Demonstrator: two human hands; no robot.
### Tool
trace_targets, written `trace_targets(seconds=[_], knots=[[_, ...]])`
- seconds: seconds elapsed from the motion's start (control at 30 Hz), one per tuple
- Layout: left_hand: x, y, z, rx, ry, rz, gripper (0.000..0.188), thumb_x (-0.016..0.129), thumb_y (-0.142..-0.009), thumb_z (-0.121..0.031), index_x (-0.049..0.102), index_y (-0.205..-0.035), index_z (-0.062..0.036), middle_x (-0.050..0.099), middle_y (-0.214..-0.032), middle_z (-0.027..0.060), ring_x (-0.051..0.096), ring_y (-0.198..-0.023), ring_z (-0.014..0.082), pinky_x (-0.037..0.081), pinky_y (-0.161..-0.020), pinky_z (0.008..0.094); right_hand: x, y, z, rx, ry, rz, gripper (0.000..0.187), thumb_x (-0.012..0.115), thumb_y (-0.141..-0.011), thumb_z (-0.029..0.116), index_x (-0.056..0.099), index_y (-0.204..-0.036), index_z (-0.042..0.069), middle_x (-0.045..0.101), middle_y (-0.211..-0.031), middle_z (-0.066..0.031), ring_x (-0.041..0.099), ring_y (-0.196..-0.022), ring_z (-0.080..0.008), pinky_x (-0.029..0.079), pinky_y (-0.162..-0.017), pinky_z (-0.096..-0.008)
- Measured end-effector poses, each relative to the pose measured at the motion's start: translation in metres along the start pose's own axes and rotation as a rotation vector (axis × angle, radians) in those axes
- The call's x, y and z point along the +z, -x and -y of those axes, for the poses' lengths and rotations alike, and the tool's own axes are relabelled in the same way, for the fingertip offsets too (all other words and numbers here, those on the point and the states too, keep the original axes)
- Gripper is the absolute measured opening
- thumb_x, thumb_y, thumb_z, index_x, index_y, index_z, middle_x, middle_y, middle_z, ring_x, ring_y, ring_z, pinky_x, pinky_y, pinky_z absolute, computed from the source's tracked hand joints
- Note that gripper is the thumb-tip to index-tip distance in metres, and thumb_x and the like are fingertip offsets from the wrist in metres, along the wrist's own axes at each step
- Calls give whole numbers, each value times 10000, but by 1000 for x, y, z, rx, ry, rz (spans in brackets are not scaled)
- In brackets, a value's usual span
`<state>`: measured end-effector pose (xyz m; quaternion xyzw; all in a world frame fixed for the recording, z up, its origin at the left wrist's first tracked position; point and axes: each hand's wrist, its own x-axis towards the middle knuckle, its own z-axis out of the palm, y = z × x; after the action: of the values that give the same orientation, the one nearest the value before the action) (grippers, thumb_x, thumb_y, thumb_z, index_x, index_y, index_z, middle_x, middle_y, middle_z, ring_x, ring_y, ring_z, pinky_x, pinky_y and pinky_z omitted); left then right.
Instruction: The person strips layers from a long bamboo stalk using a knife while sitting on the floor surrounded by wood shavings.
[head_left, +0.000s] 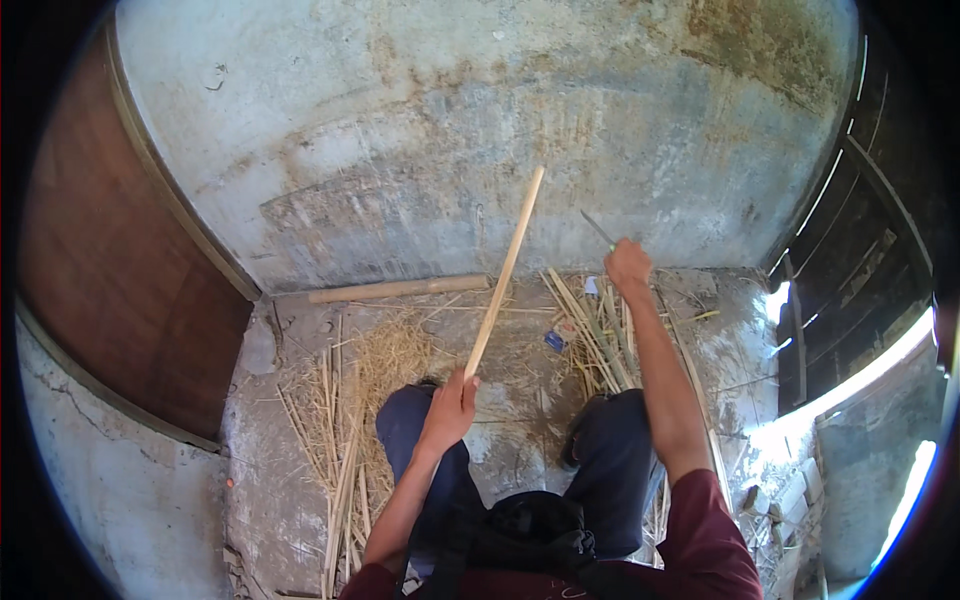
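My left hand is closed round the lower end of a long pale bamboo strip, which slants up and slightly right in front of my left knee. Out ahead on the right, my right hand grips a knife by its handle. The narrow grey blade points up and left, toward the strip but apart from it. Most of the handle is hidden in my fist. Below that hand, a bundle of split bamboo strips lies on the floor by my right foot.
Pale shavings and long strips lie left of my legs. A bamboo pole rests along the foot of the stained wall. A small blue packet lies between my feet. A brown door stands left; broken blocks lie at right.
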<state>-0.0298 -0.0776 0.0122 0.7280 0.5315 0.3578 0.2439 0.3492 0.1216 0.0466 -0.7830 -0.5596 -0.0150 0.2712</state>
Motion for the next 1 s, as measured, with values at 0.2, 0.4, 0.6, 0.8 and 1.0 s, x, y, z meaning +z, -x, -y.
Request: trace_targets(seconds=[0.2, 0.4, 0.6, 0.8, 1.0], knots=[[6, -11, 22, -273, 269, 149, 324, 528, -1109, -287, 571, -990, 12, 531, -665, 154, 547, -556, 284, 414, -568, 447, 22, 40, 18, -138, -2, 153, 245, 633, -849, 165, 780, -958, 3, 750, -961, -284, 742, -926, -458, 601, -845, -542], [-1, -21, -15, -437, 495, 265, 349, 501, -1128, -310, 603, -986, -8, 525, -721, 48, 533, -633, 147, 452, -619, 350, 4, 82, 80, -444, -150, 282, 212, 631, -802, 111, 776, -914, 4, 738, -930, -286, 728, -892, -473, 592, -841, -545], [11, -24, -4, -243, 429, 163, 348, 483, -1137, -301, 633, -1020, -10, 546, -715, 44, 514, -607, 139, 428, -597, 342, 10, 112, 102, -670, -76, 360, 178, 646, -766, 99, 767, -858, 6, 722, -844, -275, 727, -819, -455, 592, -790, -535], [15, -24, -9, -128, 270, 73, 320, 497, -1127, -256, 632, -1013, 10, 528, -652, 96, 499, -578, 186, 405, -580, 387, 16, 120, 109, -721, -40, 399, 180, 664, -766, 114, 761, -845, -15, 724, -822, -281, 739, -794, -453, 601, -752, -534], [12, -25, -11, -157, 223, 66, 293, 510, -1117, -225, 611, -999, 22, 562, -667, 146, 545, -581, 251, 423, -593, 417, 18, 130, 120, -713, -2, 418, 173, 672, -788, 128, 761, -839, -11, 733, -827, -265, 750, -807, -437, 603, -747, -523]])
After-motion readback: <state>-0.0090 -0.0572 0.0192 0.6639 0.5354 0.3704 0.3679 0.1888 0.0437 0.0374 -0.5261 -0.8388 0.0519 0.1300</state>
